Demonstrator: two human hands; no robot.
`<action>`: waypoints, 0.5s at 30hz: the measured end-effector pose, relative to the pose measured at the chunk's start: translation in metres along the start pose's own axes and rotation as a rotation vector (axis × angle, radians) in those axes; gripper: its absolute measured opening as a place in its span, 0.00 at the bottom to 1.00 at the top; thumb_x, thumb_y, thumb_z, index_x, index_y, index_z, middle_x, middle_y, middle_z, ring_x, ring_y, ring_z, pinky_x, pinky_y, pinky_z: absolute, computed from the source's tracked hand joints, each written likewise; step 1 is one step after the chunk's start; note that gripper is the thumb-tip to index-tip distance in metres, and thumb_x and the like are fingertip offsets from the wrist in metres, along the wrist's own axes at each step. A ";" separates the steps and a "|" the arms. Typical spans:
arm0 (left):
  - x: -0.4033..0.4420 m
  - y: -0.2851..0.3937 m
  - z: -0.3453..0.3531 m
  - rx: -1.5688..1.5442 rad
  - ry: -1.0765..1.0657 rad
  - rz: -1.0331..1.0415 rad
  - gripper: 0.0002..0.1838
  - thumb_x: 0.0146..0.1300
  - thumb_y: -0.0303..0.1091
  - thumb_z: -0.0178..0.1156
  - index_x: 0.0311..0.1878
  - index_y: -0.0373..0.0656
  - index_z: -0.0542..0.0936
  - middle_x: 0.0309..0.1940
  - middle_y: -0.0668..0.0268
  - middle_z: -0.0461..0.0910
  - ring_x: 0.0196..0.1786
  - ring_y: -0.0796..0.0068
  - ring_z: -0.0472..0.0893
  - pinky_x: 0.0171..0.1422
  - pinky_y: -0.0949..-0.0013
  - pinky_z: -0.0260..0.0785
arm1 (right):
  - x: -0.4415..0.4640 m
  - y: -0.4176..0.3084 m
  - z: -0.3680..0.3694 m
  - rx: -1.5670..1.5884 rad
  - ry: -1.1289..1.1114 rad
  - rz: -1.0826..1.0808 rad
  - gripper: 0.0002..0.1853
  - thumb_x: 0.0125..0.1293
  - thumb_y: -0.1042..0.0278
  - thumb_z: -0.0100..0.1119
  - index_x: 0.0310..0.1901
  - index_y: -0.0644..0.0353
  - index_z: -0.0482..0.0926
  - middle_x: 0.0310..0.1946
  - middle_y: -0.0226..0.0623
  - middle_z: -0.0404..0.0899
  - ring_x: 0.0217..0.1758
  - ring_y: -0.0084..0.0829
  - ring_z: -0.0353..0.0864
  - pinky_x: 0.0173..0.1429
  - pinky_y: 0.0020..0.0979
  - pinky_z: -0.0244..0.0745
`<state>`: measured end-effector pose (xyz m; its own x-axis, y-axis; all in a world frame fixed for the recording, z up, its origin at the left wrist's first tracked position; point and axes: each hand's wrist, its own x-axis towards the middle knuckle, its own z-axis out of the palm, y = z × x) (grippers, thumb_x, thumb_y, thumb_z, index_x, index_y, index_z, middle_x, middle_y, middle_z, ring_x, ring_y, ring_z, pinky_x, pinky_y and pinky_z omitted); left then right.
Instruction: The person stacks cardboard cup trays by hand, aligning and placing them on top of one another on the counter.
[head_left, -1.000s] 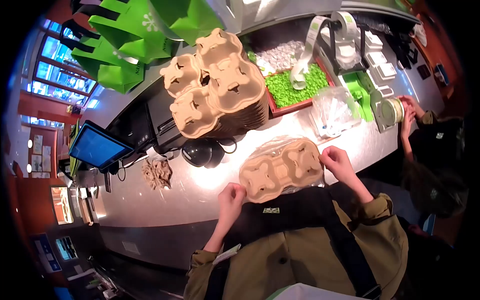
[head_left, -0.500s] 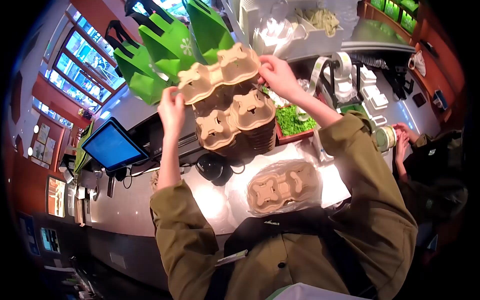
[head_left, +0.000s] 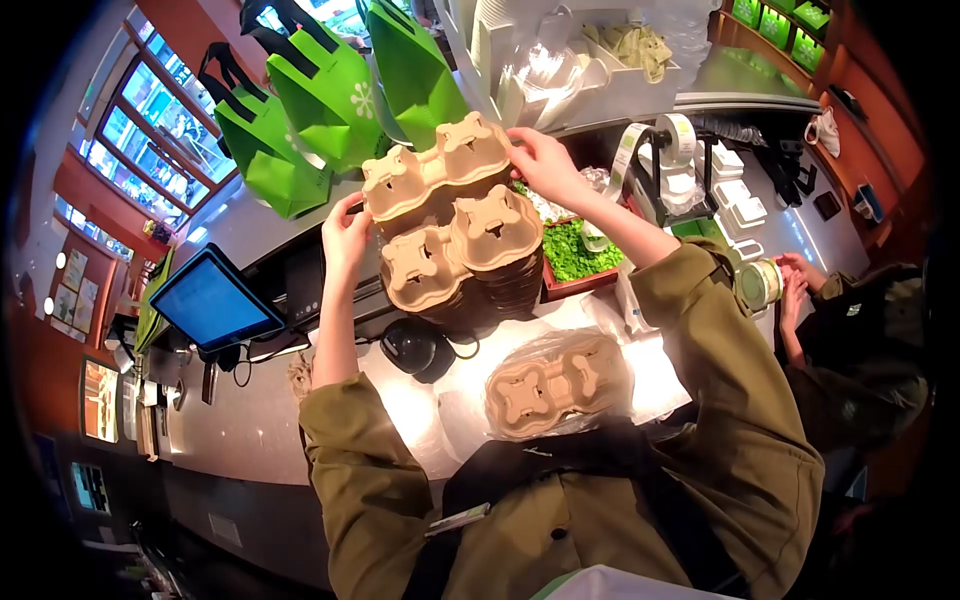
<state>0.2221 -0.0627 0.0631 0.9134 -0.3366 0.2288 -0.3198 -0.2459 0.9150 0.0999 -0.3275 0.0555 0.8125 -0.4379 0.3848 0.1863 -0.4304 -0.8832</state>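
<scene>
My left hand (head_left: 346, 236) and my right hand (head_left: 546, 168) grip the two ends of a brown molded-pulp cup carrier (head_left: 436, 172), fingers closed on its edges. How many carriers are nested in this grip is hidden. Right in front of it stands a tall stack of the same carriers (head_left: 462, 246) on the counter. Closer to my body lies another pack of carriers (head_left: 556, 386) in clear plastic wrap. A black rounded device (head_left: 409, 346) sits left of the wrapped pack.
Green paper bags (head_left: 325, 105) stand behind the carriers. To the left is a tablet screen (head_left: 217, 298); to the right are a box of green plants (head_left: 580, 250) and a label roll (head_left: 677, 140). A co-worker's hands (head_left: 795, 285) hold a round container (head_left: 760, 285) at far right.
The held carrier has come down a little, nearer the top of the stack in front. Both hands lowered with it and keep their grip. The view has shifted slightly.
</scene>
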 end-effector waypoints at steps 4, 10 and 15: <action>0.001 -0.013 0.002 -0.082 -0.022 -0.041 0.13 0.53 0.29 0.54 0.42 0.36 0.76 0.19 0.72 0.72 0.20 0.87 0.64 0.25 0.81 0.58 | 0.018 0.024 0.015 -0.187 -0.077 0.014 0.16 0.53 0.70 0.48 0.44 0.63 0.75 0.29 0.47 0.78 0.35 0.39 0.79 0.41 0.33 0.72; -0.018 -0.036 0.004 -0.049 0.093 0.018 0.14 0.58 0.32 0.52 0.46 0.36 0.74 0.31 0.70 0.74 0.31 0.84 0.68 0.35 0.80 0.61 | 0.010 0.016 0.010 -0.390 -0.024 0.015 0.14 0.52 0.62 0.50 0.38 0.58 0.78 0.33 0.44 0.78 0.39 0.43 0.77 0.45 0.37 0.70; -0.104 -0.039 0.007 -0.135 0.543 0.172 0.04 0.61 0.28 0.50 0.36 0.38 0.70 0.30 0.70 0.69 0.33 0.82 0.68 0.39 0.78 0.62 | -0.046 0.002 -0.030 -0.139 -0.146 -0.283 0.14 0.56 0.66 0.52 0.42 0.66 0.74 0.32 0.43 0.77 0.36 0.38 0.77 0.44 0.32 0.69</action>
<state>0.1374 -0.0241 0.0012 0.8608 0.1620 0.4824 -0.4723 -0.0988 0.8759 0.0462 -0.3316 0.0441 0.8115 -0.1728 0.5582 0.3465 -0.6268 -0.6979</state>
